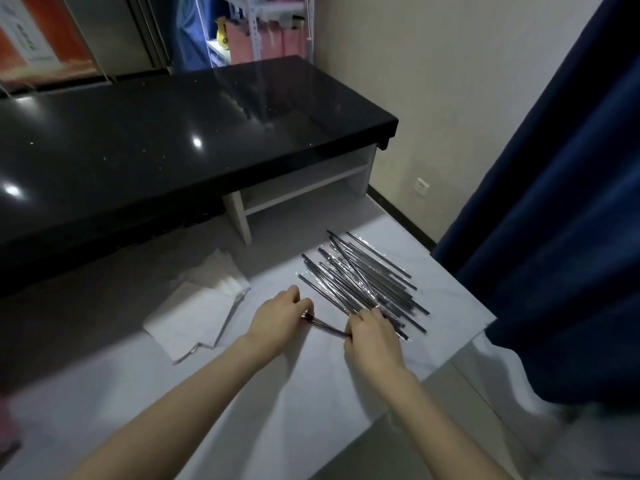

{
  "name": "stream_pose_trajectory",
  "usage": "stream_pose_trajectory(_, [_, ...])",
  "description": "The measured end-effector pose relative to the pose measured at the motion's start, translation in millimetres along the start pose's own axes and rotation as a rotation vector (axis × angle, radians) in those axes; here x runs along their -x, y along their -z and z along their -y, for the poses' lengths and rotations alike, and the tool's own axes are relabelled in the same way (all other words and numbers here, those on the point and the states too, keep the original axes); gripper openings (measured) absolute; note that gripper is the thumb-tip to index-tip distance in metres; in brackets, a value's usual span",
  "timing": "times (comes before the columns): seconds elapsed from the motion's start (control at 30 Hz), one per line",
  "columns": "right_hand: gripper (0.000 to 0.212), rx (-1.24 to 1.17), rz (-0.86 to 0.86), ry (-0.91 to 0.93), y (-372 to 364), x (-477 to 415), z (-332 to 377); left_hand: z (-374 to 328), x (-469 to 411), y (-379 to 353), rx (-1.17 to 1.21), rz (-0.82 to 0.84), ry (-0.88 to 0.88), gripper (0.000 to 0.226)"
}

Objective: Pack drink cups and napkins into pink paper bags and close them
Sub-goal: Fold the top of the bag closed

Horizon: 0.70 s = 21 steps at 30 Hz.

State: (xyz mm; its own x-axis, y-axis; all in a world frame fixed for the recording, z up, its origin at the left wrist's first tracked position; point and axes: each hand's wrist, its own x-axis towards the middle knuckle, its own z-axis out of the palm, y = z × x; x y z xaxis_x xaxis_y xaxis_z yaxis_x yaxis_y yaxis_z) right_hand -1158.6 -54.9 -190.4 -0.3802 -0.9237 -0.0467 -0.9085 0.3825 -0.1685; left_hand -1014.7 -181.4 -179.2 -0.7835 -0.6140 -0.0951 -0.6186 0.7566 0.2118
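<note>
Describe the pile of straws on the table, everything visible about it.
The pile of straws is a loose heap of long, thin, dark sticks, each seemingly sealed in a glossy clear wrapper that catches the light. They lie flat and crisscrossed, mostly running diagonally, on the white table near its far right corner. The right hand lies over the pile's near end while holding one end of a single straw; the left hand pinches that straw's other end, just left of the pile.
</note>
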Motion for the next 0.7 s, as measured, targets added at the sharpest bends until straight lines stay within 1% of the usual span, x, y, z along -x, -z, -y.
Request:
stream_pose_trajectory(0.13, [0.024,-0.017,0.023,0.007,1.7,3.4,0.7,1.1,2.7,2.5,-0.013,-0.05,-0.061,0.017])
stream_pose_trajectory(0.23, [0.015,-0.067,0.024,0.013,5.3,5.0,-0.2,7.3,8.0,3.1,-0.005,-0.079,-0.136,0.013])
stream_pose_trajectory(0.3, [0.011,-0.127,0.037,0.02,10.4,4.0,0.6,16.4,15.0,4.8,-0.012,-0.065,-0.159,0.012])
stream_pose_trajectory(0.4, [0.012,-0.155,0.066,0.094,20.7,1.2,11.4,32.8,30.4,9.7,-0.023,-0.042,-0.171,0.011])
stream_pose_trajectory(0.47, [0.013,-0.19,0.067,0.141,30.6,-0.8,22.8,43.3,43.8,16.4,0.074,-0.075,-0.158,0.01])
stream_pose_trajectory(0.53, [0.013,-0.283,0.041,0.176,43.3,-2.6,33.5,54.5,61.9,29.7,0.278,-0.148,-0.104,0.007])
stream_pose_trajectory(0.63, [0.015,-0.468,-0.01,0.234,65.9,-1.9,54.4,76.5,95.6,58.7,0.561,-0.238,0.016,0.017])
stream_pose_trajectory(0.7, [0.019,-0.547,-0.028,0.291,80.6,0.8,78.5,92.5,120.6,80.0,0.625,-0.309,0.068,0.023])
